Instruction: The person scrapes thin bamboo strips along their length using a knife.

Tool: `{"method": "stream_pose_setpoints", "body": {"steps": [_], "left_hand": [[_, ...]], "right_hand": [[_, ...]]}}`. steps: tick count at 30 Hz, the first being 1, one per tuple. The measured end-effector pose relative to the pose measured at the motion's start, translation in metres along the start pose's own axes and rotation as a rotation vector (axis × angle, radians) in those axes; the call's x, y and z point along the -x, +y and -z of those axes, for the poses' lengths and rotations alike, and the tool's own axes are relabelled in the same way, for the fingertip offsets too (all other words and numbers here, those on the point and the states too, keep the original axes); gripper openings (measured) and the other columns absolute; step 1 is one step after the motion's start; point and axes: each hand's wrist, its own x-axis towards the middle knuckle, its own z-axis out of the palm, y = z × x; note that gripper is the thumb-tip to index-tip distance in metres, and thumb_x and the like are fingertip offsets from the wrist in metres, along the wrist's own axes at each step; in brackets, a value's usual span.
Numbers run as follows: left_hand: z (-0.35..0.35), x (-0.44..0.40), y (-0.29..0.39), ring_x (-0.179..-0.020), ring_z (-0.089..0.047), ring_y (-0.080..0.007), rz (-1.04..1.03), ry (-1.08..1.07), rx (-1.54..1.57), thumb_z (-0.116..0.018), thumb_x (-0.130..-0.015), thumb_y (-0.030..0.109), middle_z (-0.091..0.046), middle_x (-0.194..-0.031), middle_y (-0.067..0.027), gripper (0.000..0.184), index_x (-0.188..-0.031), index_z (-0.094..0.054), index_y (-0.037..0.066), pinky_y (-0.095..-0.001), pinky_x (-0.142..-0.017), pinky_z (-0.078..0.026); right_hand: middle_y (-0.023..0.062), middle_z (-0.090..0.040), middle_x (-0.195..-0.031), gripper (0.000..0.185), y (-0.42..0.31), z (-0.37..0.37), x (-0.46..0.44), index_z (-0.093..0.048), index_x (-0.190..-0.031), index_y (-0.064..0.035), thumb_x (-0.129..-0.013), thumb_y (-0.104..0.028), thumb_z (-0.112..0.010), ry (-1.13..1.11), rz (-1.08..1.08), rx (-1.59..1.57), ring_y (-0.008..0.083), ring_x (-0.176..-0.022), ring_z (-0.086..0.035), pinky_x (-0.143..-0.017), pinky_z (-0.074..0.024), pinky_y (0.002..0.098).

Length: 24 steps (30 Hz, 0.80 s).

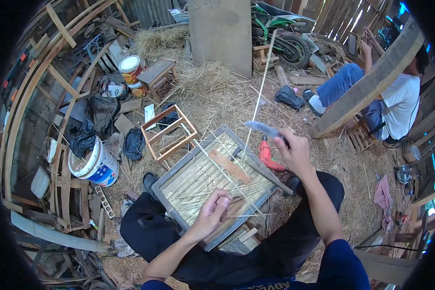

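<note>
My right hand (pixel 295 152) is wrapped round the handle of a knife, whose grey blade (pixel 263 129) points left above a framed slatted panel (pixel 181 181). Over the panel's near part, my left hand (pixel 212 212) has its fingers curled together; a thin strip (pixel 256 214) shows beside them, but I cannot tell whether they grip it. A long pale strip (pixel 261 89) slants upward past the blade. Several thin strips (pixel 203 193) and a flat brown piece of wood (pixel 229 166) lie on the panel.
A red power drill (pixel 267 155) lies right of the panel. An open wooden frame (pixel 169 133) stands beyond it. A white bucket (pixel 99 166), a small stool (pixel 155 73) and paint cans (pixel 130 70) are leftward. Behind a slanted post (pixel 367 82), another person (pixel 398 106) sits at right.
</note>
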Motion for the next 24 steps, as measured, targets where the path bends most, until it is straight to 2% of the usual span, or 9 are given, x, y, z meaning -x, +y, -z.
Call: {"method": "stream_pose_setpoints", "body": {"steps": [2,6,8,15,19,22,24], "left_hand": [[0.008,0.0,0.007,-0.059,-0.034,-0.0062,0.07,0.049,0.023,-0.045,-0.104,0.028,-0.038,-0.071,0.0032,0.022,-0.114,-0.048,0.009,-0.0235,-0.053,-0.031],[0.017,-0.005,-0.003,-0.059,-0.032,-0.0064,0.028,0.045,0.159,-0.045,-0.104,0.029,-0.036,-0.071,0.0036,0.023,-0.115,-0.049,0.009,-0.0231,-0.055,-0.033],[0.015,-0.009,-0.003,-0.06,-0.033,-0.0054,-0.006,0.05,0.145,-0.044,-0.105,0.028,-0.04,-0.075,0.0027,0.021,-0.115,-0.047,0.01,-0.0208,-0.054,-0.032],[0.006,-0.022,0.003,-0.062,-0.036,-0.0049,0.02,0.094,0.201,-0.045,-0.104,0.021,-0.044,-0.078,0.0019,0.015,-0.115,-0.044,0.011,-0.0199,-0.054,-0.033],[0.001,-0.024,0.005,-0.061,-0.037,-0.0049,0.027,0.087,0.15,-0.047,-0.103,0.015,-0.045,-0.078,0.0019,0.014,-0.116,-0.044,0.011,-0.0194,-0.054,-0.034],[-0.001,-0.025,0.001,-0.059,-0.038,-0.0053,-0.015,0.101,0.121,-0.05,-0.1,0.011,-0.048,-0.077,0.0018,0.016,-0.115,-0.044,0.014,-0.0204,-0.05,-0.029],[0.001,-0.024,0.003,-0.061,-0.038,-0.0037,-0.02,0.063,0.109,-0.05,-0.101,0.011,-0.045,-0.076,0.003,0.015,-0.115,-0.044,0.011,-0.0201,-0.052,-0.03]], "right_hand": [[0.0115,-0.063,-0.065,0.023,-0.005,-0.004,0.008,-0.064,-0.097,-0.0069,-0.09,-0.029,-0.067,-0.038,0.036,-0.017,0.0261,-0.054,-0.063,-0.05,-0.0465,0.0367],[0.0115,-0.064,-0.068,0.024,-0.016,-0.012,0.018,-0.064,-0.096,-0.0057,-0.089,-0.028,-0.067,-0.052,0.116,-0.048,0.0269,-0.056,-0.064,-0.052,-0.0478,0.0367],[0.0115,-0.064,-0.069,0.025,-0.015,-0.017,0.017,-0.064,-0.094,-0.0045,-0.089,-0.028,-0.068,-0.022,0.187,-0.069,0.0261,-0.056,-0.064,-0.052,-0.0481,0.0364],[0.0058,-0.061,-0.068,0.027,-0.047,-0.044,0.028,-0.063,-0.087,-0.0069,-0.083,-0.032,-0.072,-0.104,0.475,-0.234,0.022,-0.058,-0.063,-0.051,-0.0466,0.0359],[0.0058,-0.06,-0.067,0.029,-0.059,-0.052,0.032,-0.061,-0.087,-0.0091,-0.085,-0.037,-0.07,-0.233,0.542,-0.234,0.0223,-0.058,-0.063,-0.05,-0.0466,0.0364],[0.0061,-0.059,-0.065,0.03,-0.062,-0.051,0.032,-0.061,-0.087,-0.0096,-0.086,-0.038,-0.068,-0.302,0.51,-0.243,0.023,-0.057,-0.063,-0.049,-0.046,0.0369],[0.0055,-0.056,-0.064,0.03,-0.061,-0.048,0.031,-0.063,-0.088,-0.0082,-0.084,-0.036,-0.071,-0.316,0.517,-0.255,0.0232,-0.055,-0.06,-0.049,-0.0433,0.0375]]}}
